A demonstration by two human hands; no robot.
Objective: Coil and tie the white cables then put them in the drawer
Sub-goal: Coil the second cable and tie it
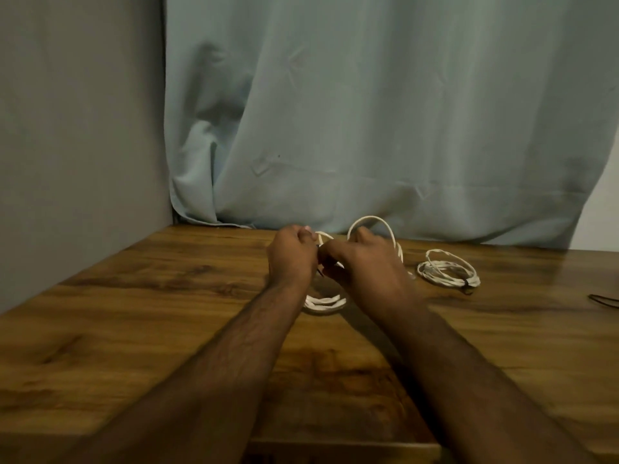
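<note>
Left hand (292,256) and right hand (365,262) close together above table (134,313), both pinching coil (325,303). Cable light, springy, likely to unwind; pinch bundled strands at tie point. Tied coil (447,271) lies right.

Glossy grained wooden table (134,296), soft matt cloth curtain (368,112), smooth white cables (447,271)
</note>
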